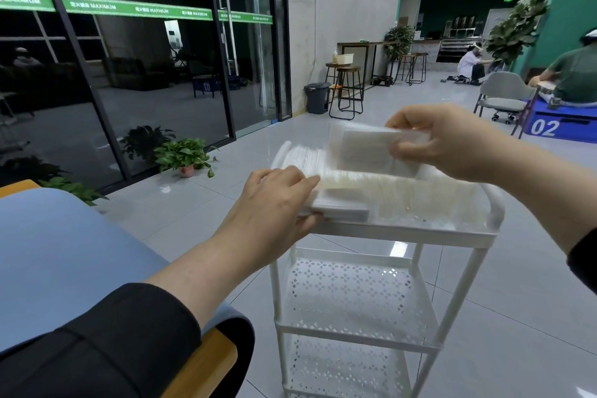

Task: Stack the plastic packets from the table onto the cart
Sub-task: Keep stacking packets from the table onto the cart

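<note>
Grey-tiled hall with dark glass doors: white three-tier metal cart beside blue-topped table; left hand curls fingers round the clear plastic packet stack on top tier, right hand pinches one blurred clear packet above it.

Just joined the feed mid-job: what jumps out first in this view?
Centre frame, the right hand pinches a plastic packet above the white cart's top shelf. Just below, the left hand grips the near-left end of the packets already lying there. A blue table fills the lower left, and the cart's two perforated lower shelves appear bare.
</note>
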A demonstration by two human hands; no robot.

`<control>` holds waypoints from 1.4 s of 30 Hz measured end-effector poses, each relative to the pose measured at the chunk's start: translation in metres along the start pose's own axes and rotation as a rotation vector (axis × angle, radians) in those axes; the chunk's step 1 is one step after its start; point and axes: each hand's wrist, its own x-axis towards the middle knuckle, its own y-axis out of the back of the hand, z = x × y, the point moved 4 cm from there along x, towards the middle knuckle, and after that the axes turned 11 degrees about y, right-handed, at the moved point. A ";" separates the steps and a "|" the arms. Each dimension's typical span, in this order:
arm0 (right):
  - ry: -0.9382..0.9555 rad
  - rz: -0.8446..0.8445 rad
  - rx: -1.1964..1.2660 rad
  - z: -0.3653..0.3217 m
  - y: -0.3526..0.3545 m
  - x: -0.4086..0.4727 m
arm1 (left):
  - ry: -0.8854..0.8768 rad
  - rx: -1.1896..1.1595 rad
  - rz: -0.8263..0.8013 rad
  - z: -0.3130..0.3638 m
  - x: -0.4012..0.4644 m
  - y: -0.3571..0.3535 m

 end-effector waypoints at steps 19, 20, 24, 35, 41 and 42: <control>0.061 -0.145 -0.126 -0.024 -0.031 0.012 | -0.039 -0.035 0.015 0.000 -0.002 0.001; 0.063 -0.140 -0.136 -0.025 -0.032 0.013 | -0.041 -0.038 0.021 0.000 -0.002 0.001; 0.071 -0.137 -0.222 -0.026 -0.037 0.017 | -0.037 -0.023 0.046 0.000 -0.004 0.000; 0.124 -0.198 -0.333 -0.034 -0.034 0.023 | -0.011 -0.010 -0.005 0.001 0.002 0.002; 0.115 -0.194 -0.249 -0.036 -0.027 0.016 | -0.007 -0.018 0.015 -0.001 -0.002 0.002; 0.116 -0.198 -0.257 -0.036 -0.026 0.015 | -0.005 -0.013 0.017 -0.001 -0.003 0.002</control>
